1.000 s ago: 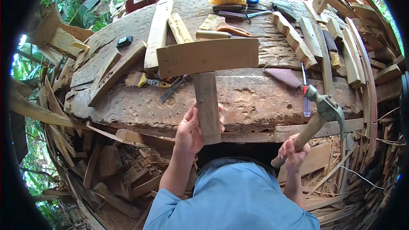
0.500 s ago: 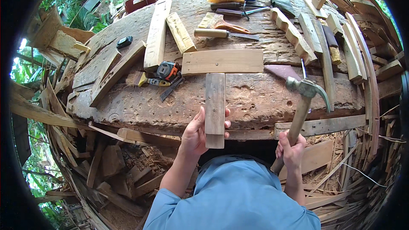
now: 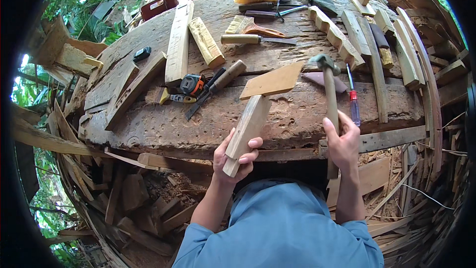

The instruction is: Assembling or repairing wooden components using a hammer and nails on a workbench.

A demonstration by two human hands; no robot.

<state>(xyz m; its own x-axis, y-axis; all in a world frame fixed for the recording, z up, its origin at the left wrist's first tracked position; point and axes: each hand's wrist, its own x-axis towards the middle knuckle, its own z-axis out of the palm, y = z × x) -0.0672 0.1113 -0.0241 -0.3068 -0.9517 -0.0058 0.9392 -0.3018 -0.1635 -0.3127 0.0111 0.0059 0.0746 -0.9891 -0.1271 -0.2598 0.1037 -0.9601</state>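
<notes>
In the lower middle of the frame, a T-shaped wooden piece (image 3: 248,124) is held by the left hand (image 3: 221,162). The hand is closed around the lower part of the stem: the thumb is laid along the left edge, and fingertips are bent over the right one. The stem is tilted, its top leaning to the right, and is topped by a slanted crosspiece (image 3: 273,81) near the centre of the frame.

Right of centre, a hammer (image 3: 330,89) is held by the right hand (image 3: 343,141), which is curled only partway, with some fingers partly extended beside the wooden handle. The handle is pointed nearly straight up the frame, with the metal head at the top, just beside the crosspiece's right end. How firmly it is gripped cannot be told.

Both hands are positioned at the near edge of the bench (image 3: 295,124). A red-and-clear screwdriver (image 3: 353,101) is seen just right of the hammer; to the left of the T-shaped wooden piece, a tape measure (image 3: 192,84) and a wooden-handled chisel (image 3: 229,75) are laid close together.
</notes>
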